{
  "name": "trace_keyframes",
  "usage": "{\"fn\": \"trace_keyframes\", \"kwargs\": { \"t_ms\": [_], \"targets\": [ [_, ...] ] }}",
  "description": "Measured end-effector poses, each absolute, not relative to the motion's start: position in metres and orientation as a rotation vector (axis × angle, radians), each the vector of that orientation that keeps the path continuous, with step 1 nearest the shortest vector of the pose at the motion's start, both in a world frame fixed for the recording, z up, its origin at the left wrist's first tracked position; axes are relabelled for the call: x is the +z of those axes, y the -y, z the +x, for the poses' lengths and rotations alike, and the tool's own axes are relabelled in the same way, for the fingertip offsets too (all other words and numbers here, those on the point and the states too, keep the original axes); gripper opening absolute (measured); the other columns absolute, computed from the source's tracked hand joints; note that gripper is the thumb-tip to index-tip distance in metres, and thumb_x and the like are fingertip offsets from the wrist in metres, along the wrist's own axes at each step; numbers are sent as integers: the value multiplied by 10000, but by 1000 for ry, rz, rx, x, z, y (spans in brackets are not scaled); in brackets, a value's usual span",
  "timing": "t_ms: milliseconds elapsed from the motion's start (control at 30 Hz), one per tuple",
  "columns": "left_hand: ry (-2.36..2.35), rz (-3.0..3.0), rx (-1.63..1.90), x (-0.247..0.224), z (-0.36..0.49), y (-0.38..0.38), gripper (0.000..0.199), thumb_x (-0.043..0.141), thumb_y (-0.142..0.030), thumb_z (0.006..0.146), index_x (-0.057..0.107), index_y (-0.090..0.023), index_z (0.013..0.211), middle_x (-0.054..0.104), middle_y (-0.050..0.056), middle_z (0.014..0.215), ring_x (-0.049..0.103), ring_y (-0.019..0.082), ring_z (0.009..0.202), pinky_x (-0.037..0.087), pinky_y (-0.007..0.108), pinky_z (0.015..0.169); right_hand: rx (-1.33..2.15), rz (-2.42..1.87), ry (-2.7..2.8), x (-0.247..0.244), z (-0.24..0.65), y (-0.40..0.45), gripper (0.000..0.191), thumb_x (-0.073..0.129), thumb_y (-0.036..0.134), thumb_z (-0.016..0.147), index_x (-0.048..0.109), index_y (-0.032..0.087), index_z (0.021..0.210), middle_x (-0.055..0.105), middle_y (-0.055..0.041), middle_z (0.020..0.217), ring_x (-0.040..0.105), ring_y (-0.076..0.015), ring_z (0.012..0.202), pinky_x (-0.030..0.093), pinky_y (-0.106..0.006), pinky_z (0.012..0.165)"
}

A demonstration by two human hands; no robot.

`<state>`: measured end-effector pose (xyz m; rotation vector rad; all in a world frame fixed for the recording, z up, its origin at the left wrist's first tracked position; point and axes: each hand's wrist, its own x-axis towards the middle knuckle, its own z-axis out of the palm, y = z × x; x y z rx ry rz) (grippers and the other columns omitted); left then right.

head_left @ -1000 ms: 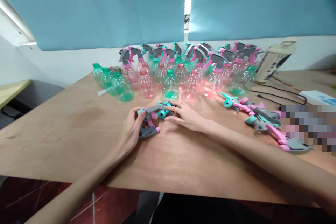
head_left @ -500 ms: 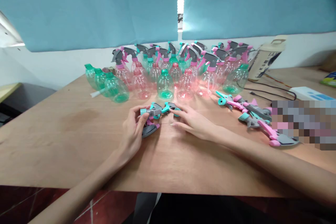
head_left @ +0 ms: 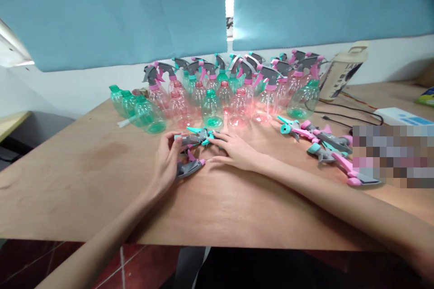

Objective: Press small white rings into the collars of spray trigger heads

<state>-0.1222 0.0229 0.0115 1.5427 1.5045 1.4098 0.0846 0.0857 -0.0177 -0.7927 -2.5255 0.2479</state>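
My left hand (head_left: 165, 157) is closed around a grey trigger spray head (head_left: 186, 140) with a turquoise collar, thumb on top. Just below it, a grey-and-pink spray head (head_left: 190, 168) lies by the palm, partly hidden by the fingers. My right hand (head_left: 237, 150) has its fingers stretched apart, pointing left. Its fingertips touch a turquoise-and-grey spray head (head_left: 207, 137) that lies against the one in my left hand. Behind the hands, a green spray bottle (head_left: 212, 110) without a head stands upright.
Clear red and green bottles (head_left: 178, 110), several with spray heads fitted, stand in rows at the back. More loose spray heads (head_left: 325, 146) lie in a heap on the right. A beige flask (head_left: 342, 74), black cable (head_left: 349, 113) and white box (head_left: 403, 119) are beyond the heap.
My right hand has moved left, pushing the turquoise-and-grey spray head closer to my left hand. My left hand has shifted slightly left with its spray head.
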Motion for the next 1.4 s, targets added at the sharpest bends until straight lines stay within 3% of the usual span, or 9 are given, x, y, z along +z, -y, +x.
{"fn": "trace_keyframes", "kwargs": {
  "t_ms": [133, 333, 500, 667, 833, 933, 1100, 1233, 1400],
  "targets": [
    [-1479, 1455, 1473, 19, -129, -33, 362, 468, -520, 875, 488, -180, 998, 602, 103, 1128, 634, 207, 975, 556, 305, 746, 250, -738, 2565, -15, 77, -85, 708, 415, 653, 837, 466, 148, 1331, 435, -165, 1406, 353, -314, 1319, 294, -491, 1078],
    [-1362, 1280, 1476, 32, -133, -20, 322, 485, -498, 873, 491, -195, 982, 645, 70, 1006, 678, 182, 770, 562, 308, 616, 306, -707, 2544, -11, 75, -86, 600, 476, 612, 834, 516, 187, 1255, 545, -126, 1302, 461, -271, 1226, 350, -460, 1034],
    [-1246, 1206, 1425, 42, -116, -4, 315, 443, -457, 913, 558, -172, 979, 660, 77, 1018, 663, 198, 894, 560, 338, 761, 379, -744, 2456, 4, 90, -80, 473, 498, 521, 872, 520, 194, 1213, 595, -110, 1222, 510, -255, 1176, 395, -454, 987],
    [-1175, 1123, 1190, 38, -80, 1, 335, 399, -452, 938, 558, -180, 1052, 653, 94, 1109, 650, 230, 987, 551, 402, 843, 697, -641, 2273, 22, 115, -54, 757, 693, 507, 721, 363, 214, 1336, 550, -106, 1281, 529, -251, 1170, 448, -422, 952],
    [-925, 1069, 938, 34, -44, 4, 374, 359, -435, 960, 571, -201, 1161, 646, 88, 1160, 618, 232, 1076, 532, 409, 922, 852, -900, 2103, 23, 134, -31, 455, 575, 398, 851, 449, 229, 1254, 640, -31, 905, 619, -174, 755, 518, -328, 666],
    [-925, 1080, 864, 33, -33, 4, 329, 496, -386, 912, 567, -197, 1172, 635, 94, 1176, 621, 235, 1065, 569, 356, 832, 1126, -989, 1888, 21, 147, -29, 398, 579, 388, 847, 487, 223, 1198, 602, 0, 804, 592, -155, 711, 498, -294, 623],
    [-1020, 1427, 739, 34, -37, -3, 307, 629, -319, 829, 588, -207, 1112, 688, 72, 1000, 654, 232, 946, 512, 215, 517, 1659, -904, 1677, 15, 166, -35, 388, 670, 347, 783, 551, 213, 1128, 626, -32, 952, 611, -159, 845, 506, -296, 731],
    [-951, 1552, 728, 36, -45, -8, 186, 675, -269, 794, 620, -175, 945, 678, 10, 802, 648, 152, 768, 492, 217, 603, 1986, -773, 1361, 0, 167, -37, 390, 710, 381, 750, 575, 213, 1075, 619, -11, 934, 591, -96, 720, 490, -209, 623],
    [-1028, 1777, 819, 27, -41, -4, 269, 707, -248, 767, 619, -205, 1017, 618, -3, 834, 578, 121, 697, 462, 226, 600, 2211, -720, 1238, -10, 154, -27, 321, 560, 460, 860, 584, 156, 959, 580, -3, 720, 565, -95, 600, 482, -218, 564]
  ]
}}
